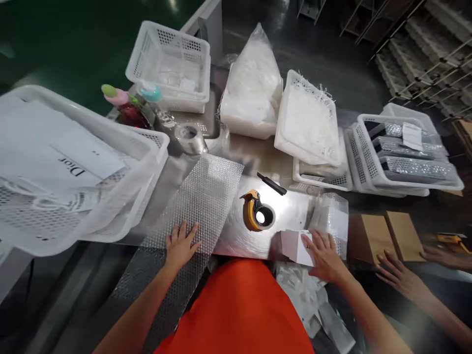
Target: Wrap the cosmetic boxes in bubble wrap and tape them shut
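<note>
My left hand lies with spread fingers on a long strip of bubble wrap that hangs over the table's front edge. At the right, my right hand rests on a small white box, its fingers apart. Between the hands, farther back, stands a yellow and black tape dispenser. A black cutter-like tool lies behind it on the metal table. Folded bubble wrap sits just beyond my right hand.
White baskets stand at left and back, one with a Dior bag. Others hold filler and wrapped dark items. At right, another person's hands are by brown boxes. Tape rolls and bottles stand back left.
</note>
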Demonstrator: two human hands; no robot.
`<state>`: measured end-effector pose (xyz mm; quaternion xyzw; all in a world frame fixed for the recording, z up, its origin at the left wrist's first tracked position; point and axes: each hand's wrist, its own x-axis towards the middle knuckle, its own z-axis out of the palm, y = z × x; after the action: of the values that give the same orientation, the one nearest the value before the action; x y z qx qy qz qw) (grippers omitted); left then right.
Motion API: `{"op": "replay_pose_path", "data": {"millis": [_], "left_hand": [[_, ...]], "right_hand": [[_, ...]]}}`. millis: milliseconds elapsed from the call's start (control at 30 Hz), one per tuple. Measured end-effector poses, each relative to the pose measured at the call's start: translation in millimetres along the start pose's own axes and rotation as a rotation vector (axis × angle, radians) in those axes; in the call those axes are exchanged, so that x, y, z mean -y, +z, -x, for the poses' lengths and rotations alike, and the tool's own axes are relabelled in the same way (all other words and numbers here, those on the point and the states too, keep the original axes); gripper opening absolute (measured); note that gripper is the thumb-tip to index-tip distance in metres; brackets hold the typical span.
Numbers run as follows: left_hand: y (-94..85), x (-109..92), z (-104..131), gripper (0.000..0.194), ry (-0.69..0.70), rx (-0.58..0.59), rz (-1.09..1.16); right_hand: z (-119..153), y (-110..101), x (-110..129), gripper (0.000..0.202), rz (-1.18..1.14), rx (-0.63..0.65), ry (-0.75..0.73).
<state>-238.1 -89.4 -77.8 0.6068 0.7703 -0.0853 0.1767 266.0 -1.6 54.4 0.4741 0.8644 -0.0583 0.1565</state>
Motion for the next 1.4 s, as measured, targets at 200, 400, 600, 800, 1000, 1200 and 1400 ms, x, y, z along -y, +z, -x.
{"op": "replay_pose_path", "data": {"millis": [200, 400, 600, 800, 1000, 1200, 1400], "left_hand": [[-8.1, -1.7, -5.0, 0.064, -0.015, 0.060, -0.020], [-20.2, -3.5, -17.0, 0.073, -0.034, 0.133, 0.124], [-17.7, 0.3, -22.7, 0.073, -0.026, 0.084, 0.247], [-17.9, -0.4, -23.9, 0.081, -0.079, 0.090, 0.319], [-20.9, 0.6, -23.7, 0.084, -0.086, 0.071, 0.367], [-24.5, -0.5, -24.3, 0.070, -0.091, 0.093, 0.355], [-23.5, -2.5, -24.6, 0.074, -0.108, 0.116, 0.356]], "right_hand": [[0.1, 3.4, -5.0, 0.089, -0.038, -0.114, -0.086], [-55.1, -58.8, 65.8, 0.102, -0.398, -0.461, 0.010], [-213.7, -94.0, 260.0, 0.112, -0.461, -0.231, -0.136], [-302.8, -53.9, 327.5, 0.105, -0.198, -0.022, -0.016], [-308.5, -23.7, 320.8, 0.097, -0.099, -0.060, 0.007], [-320.9, -28.3, 326.9, 0.102, -0.108, -0.047, -0.008], [-325.3, -20.8, 330.8, 0.108, -0.114, 0.028, 0.002]]}}
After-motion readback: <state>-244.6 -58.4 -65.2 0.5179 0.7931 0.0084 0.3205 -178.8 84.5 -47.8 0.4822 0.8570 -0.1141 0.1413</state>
